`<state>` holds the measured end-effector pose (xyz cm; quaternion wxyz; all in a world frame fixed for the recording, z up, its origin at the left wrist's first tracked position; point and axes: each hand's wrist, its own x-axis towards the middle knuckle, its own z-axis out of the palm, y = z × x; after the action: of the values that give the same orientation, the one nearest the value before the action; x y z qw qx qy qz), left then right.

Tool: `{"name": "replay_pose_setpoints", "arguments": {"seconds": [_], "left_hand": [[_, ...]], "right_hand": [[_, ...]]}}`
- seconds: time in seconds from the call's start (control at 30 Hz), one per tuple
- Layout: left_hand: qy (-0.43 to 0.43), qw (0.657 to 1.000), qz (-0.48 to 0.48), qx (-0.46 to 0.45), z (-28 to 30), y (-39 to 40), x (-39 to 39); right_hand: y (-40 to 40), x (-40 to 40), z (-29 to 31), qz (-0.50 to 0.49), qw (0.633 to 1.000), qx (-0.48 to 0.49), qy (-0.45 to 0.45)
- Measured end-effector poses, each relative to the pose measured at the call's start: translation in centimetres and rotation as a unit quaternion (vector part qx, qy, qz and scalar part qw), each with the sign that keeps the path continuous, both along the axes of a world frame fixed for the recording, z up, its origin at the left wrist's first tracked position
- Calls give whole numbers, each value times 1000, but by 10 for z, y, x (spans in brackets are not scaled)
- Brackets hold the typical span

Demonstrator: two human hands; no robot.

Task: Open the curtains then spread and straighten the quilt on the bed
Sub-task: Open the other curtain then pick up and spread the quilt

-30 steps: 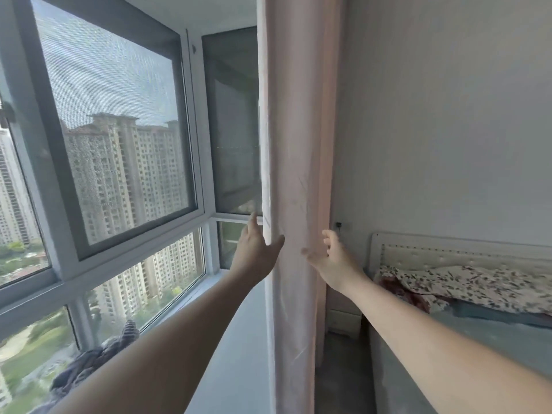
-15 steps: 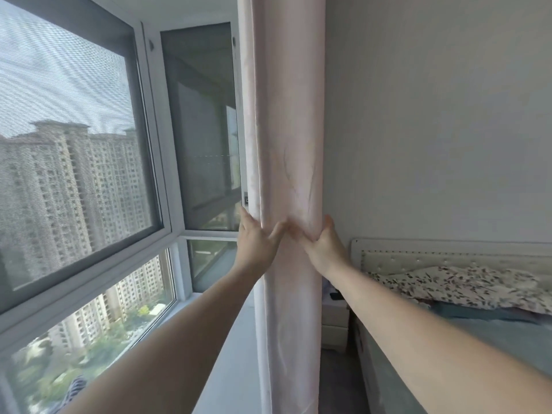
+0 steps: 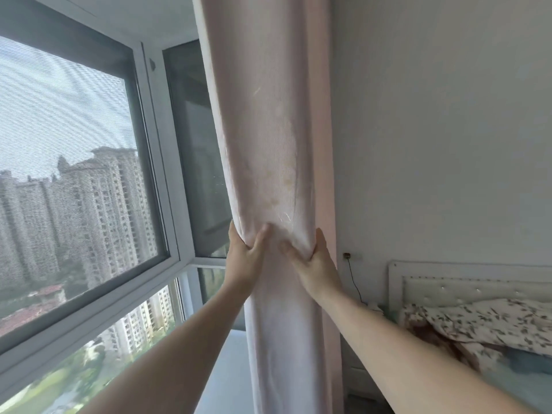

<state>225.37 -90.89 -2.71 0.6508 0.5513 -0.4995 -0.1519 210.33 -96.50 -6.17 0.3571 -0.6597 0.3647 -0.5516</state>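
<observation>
Daylight fills a bedroom corner where a large framed window (image 3: 74, 180) looks out on tall apartment blocks, and a plain pale wall (image 3: 442, 130) runs along the right. Between window and wall hangs the pink curtain (image 3: 268, 130), gathered into a thick upright column that reaches from the top edge of the view to the bottom.

Both arms stretch forward to it at the same height. The left hand (image 3: 243, 261) grips the column's left side, its thumb pressed across the front folds and its fingers wrapped around the far side, out of sight. The right hand (image 3: 313, 264) grips the right side in mirror fashion, thumb on the front, fingers curled behind the cloth. The two thumbs lie near each other, apart, with bunched fabric between them.

At the lower right corner stands the bed, with a pale studded headboard (image 3: 466, 286) against the wall. The floral quilt (image 3: 484, 327) lies rumpled near the headboard. A thin dark cable (image 3: 354, 279) hangs from a wall socket (image 3: 347, 256) beside the curtain.
</observation>
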Motion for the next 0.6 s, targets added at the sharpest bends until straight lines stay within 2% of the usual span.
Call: {"name": "replay_pose_setpoints", "arguments": {"seconds": [0.23, 0.4, 0.6], "left_hand": [[10, 1000, 12, 3, 9, -73, -1], [-41, 998, 30, 40, 22, -146, -2], [-42, 991, -42, 120, 29, -231, -1]], "right_hand": [[-74, 14, -3, -33, 998, -1, -44], [-131, 25, 4, -69, 995, 22, -69], [-206, 22, 13, -144, 985, 90, 5]]}}
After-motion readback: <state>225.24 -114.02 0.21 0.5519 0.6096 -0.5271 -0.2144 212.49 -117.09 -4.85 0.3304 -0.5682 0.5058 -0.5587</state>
